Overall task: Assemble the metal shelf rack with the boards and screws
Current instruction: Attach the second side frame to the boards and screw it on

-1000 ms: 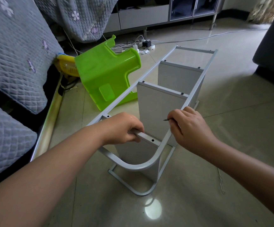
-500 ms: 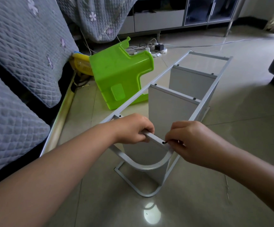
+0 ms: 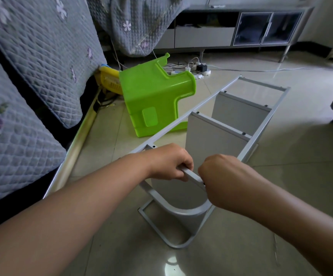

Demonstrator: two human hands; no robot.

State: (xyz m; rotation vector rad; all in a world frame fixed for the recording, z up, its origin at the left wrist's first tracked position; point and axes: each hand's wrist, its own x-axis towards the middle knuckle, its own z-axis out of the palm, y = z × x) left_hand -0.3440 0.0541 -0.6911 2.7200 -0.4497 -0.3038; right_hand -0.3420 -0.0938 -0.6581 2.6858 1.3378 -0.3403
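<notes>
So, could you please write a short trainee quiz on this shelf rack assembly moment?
1. True or false: the left hand grips the rack's crossbar.
2. How many boards show screw heads along the upper side rail?
3. What lies tipped beside the rack: A) green plastic stool B) red bucket?

Key: 1 true; 2 two, the near board and the far board; 3 A.

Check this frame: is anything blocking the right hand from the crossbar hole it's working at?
Nothing visible does. The right hand sits directly at the crossbar end; the left hand grips the same bar alongside, not between them.
</notes>
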